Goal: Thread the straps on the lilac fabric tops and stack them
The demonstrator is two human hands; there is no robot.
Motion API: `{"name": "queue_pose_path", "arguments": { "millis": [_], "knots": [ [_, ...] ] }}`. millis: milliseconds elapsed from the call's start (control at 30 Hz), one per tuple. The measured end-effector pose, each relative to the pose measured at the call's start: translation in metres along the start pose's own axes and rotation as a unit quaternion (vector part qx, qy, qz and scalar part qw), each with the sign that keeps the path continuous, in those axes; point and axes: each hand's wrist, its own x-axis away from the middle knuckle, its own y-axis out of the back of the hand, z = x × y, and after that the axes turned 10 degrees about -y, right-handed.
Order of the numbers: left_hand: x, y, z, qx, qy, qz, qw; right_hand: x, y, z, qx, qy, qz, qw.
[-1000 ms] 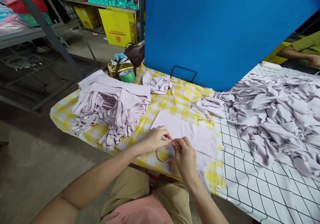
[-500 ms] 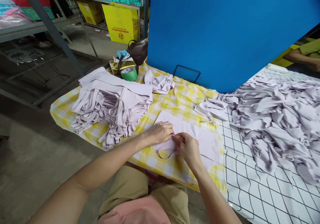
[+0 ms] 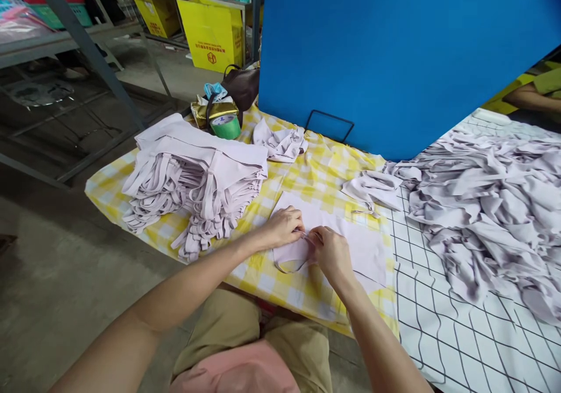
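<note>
A pale lilac strappy top (image 3: 362, 247) lies flat in front of me, its thin strap (image 3: 287, 271) looping toward my lap. My left hand (image 3: 283, 228) is closed in a pinch on the strap, over the garment's left part. Just to the right, my right hand (image 3: 332, 254) is closed too, with its fingertips at the same strap. Something thin and dark shows between its fingers, too small to name. A short stretch of strap runs between the two hands. To the left, a neat stack of similar tops (image 3: 199, 159) has its straps hanging toward me.
A yellow checked cloth (image 3: 258, 288) covers my table. Loose lilac garments (image 3: 486, 206) are heaped on the white gridded surface at right. Behind stand a blue panel (image 3: 372, 59), a green tape roll (image 3: 226, 127) and a dark bag (image 3: 241, 88). Another person's arm (image 3: 532, 96) shows far right.
My hands have moved slightly apart, and more of the strap shows between them. The garment stays in place. The view has tilted a little.
</note>
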Motion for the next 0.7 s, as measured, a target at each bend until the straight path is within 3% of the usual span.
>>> {"name": "queue_pose_path", "arguments": {
  "millis": [433,700],
  "knots": [
    [-0.001,0.000,-0.001,0.010,0.006,0.005,1.000,-0.001,-0.005,0.008,0.008,0.015,-0.009,1.000],
    [0.000,0.000,0.000,0.019,-0.003,-0.008,1.000,-0.003,-0.009,0.013,-0.062,-0.003,-0.016,0.998]
  ]
}}
